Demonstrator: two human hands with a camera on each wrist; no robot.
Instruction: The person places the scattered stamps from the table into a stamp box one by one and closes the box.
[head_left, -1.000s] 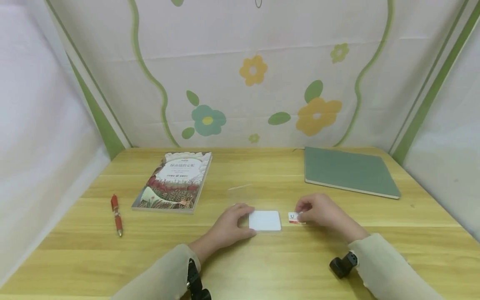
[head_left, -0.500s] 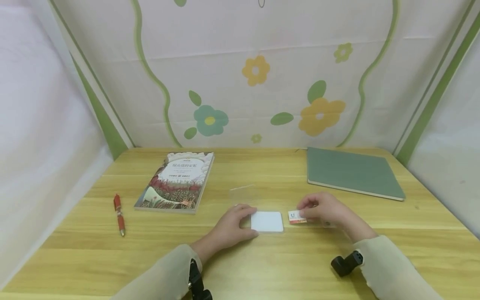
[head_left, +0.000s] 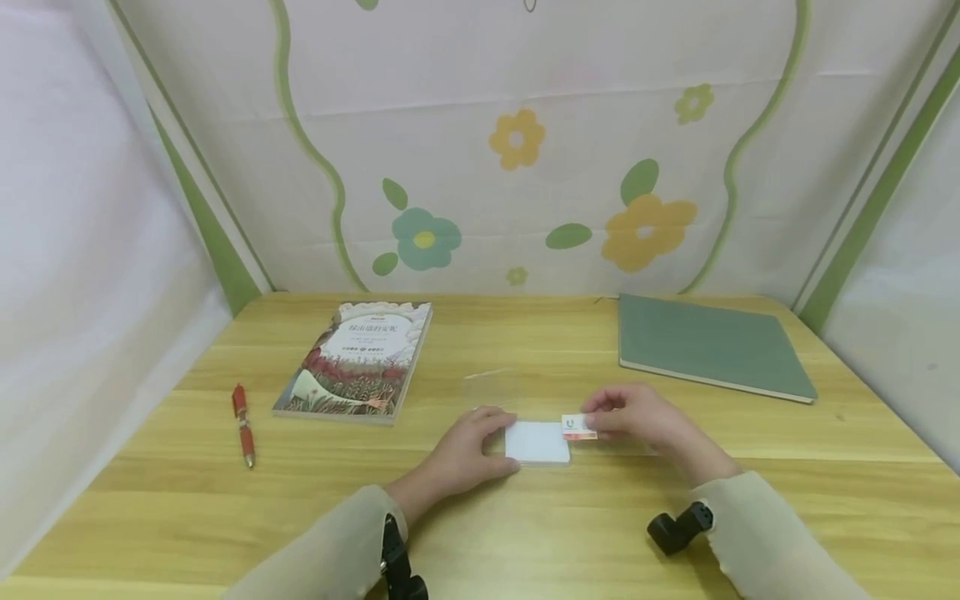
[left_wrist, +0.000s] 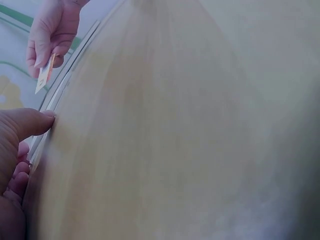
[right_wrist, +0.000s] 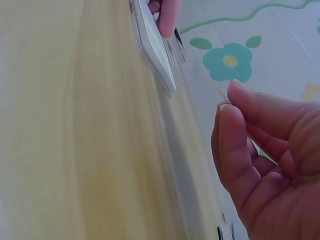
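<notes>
right hand (head_left: pixel 637 421) pinches a small card (head_left: pixel 578 427) between thumb and curled fingers, its left edge just over the right edge of the white pad (head_left: pixel 537 442) on the wooden table (head_left: pixel 187 500). left hand (head_left: pixel 465 450) rests on the pad's left edge, fingers lightly curved, thumb against its side. book (head_left: pixel 358 358), red pen (head_left: pixel 243 425), green folder (head_left: pixel 712 346) lie apart

Print on the small card (head_left: pixel 579 427) too small to read; its right end hidden under the right hand (head_left: pixel 637 419). Book (head_left: pixel 358 360) title also unreadable. Desk (left_wrist: pixel 175 125) blurred in both wrist views. Left hand (left_wrist: pixel 15 165) cut off by the frame edge.
</notes>
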